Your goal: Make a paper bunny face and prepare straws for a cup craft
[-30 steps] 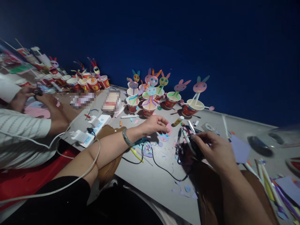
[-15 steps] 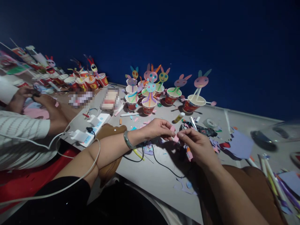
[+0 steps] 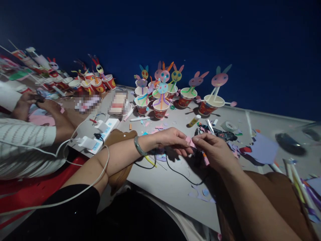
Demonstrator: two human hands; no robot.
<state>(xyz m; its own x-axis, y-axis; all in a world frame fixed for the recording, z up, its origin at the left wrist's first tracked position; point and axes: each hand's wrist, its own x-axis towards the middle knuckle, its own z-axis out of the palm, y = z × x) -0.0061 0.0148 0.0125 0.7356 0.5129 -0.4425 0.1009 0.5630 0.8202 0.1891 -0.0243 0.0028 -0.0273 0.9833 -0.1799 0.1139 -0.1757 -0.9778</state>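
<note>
Above the table, my left hand (image 3: 175,142) pinches a small pink paper piece (image 3: 190,141), its fingers closed. My right hand (image 3: 213,147) meets it from the other side, thumb and fingertips closed on the piece's right edge. Just under the right hand shows an orange and pink bit (image 3: 206,159), partly hidden. Behind my hands lie a yellow glue stick (image 3: 194,121), a silver pointed tool (image 3: 210,126) and a dark object (image 3: 224,134). A roll of tape (image 3: 229,126) rests farther right.
Paper cups (image 3: 161,109) with rabbit-faced paper figures stand along the wall. Purple paper (image 3: 264,147) lies at the right among scraps. A white power strip (image 3: 105,135) with cables sits at the left, beside a co-worker's arm (image 3: 64,129). A black cord (image 3: 180,177) crosses the table.
The view has shifted slightly, moving the cups upward in it. My left hand's fingers have turned and stretched a little toward the right hand; the pink paper piece stays between both hands.
</note>
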